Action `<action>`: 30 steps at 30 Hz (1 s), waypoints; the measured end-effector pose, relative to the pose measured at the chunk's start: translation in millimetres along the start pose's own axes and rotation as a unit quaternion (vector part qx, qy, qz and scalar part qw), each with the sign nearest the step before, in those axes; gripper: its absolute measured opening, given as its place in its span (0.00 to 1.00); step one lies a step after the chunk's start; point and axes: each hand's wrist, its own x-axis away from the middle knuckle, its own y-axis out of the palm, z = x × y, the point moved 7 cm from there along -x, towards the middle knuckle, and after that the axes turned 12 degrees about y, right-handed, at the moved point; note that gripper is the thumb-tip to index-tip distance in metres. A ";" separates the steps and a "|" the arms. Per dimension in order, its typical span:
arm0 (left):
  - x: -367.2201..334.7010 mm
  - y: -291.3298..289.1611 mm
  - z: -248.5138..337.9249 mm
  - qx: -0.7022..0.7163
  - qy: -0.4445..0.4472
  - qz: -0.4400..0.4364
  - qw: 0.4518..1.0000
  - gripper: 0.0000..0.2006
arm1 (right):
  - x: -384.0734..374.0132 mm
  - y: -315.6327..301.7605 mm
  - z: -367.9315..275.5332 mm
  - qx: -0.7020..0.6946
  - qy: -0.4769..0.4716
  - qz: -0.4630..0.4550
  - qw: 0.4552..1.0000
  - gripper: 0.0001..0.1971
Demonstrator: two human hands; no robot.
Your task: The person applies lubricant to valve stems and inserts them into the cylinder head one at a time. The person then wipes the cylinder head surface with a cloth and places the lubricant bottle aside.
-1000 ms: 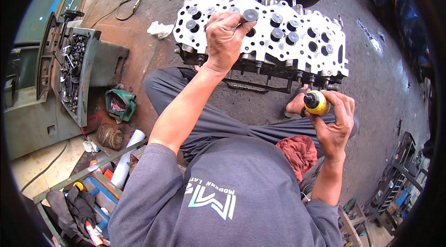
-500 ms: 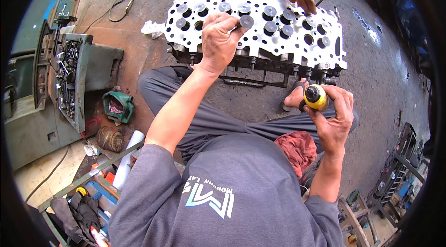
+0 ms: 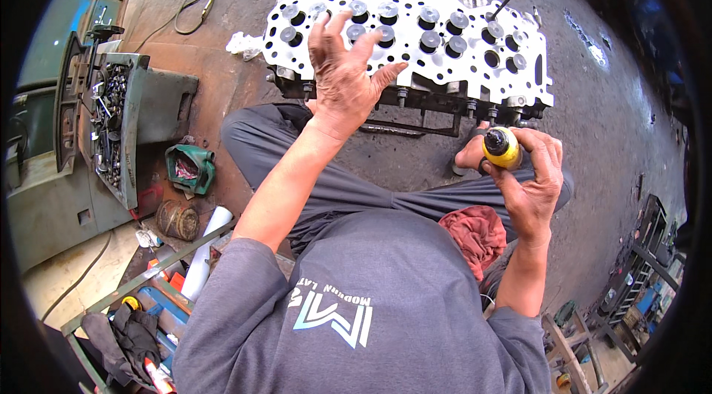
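Observation:
A pale, flat-faced cylinder head [image 3: 408, 60] lies on the floor in front of my crossed legs. Round grey valves [image 3: 428, 17] stand in many of its openings, their discs raised above the face; one opening [image 3: 492, 59] at the right has no valve in it. Over the left part hovers my left hand [image 3: 345, 83], open, fingers spread and partly hiding the valves beneath. My right hand [image 3: 535, 179] is wrapped round a small yellow bottle [image 3: 502, 148] with a black cap, held above my right knee.
A thin dark rod [image 3: 506, 2] slants up at the head's far right edge. Left are a metal drawer of small parts [image 3: 110, 120], a cut green container [image 3: 190, 169] and a tool cart [image 3: 159, 320]. A red rag [image 3: 475, 238] lies beside my right thigh.
My left hand has let go of a valve, which appears to stand in the cylinder head, and its fingers have spread. Another person's hand has left the head's far right. The bottle has barely moved.

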 end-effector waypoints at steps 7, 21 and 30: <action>-62.3 -10.0 13.3 0.173 -0.012 0.075 0.982 0.14 | 1.4 -14.5 9.4 -0.042 0.013 0.027 0.999 0.28; -145.8 145.5 62.7 0.577 -0.390 -0.236 0.677 0.16 | 14.7 -35.2 13.9 -0.042 0.028 0.069 0.996 0.27; -67.0 -77.5 0.3 0.402 -0.146 0.162 0.889 0.14 | -4.5 -53.8 -18.4 0.043 -0.047 0.082 0.995 0.26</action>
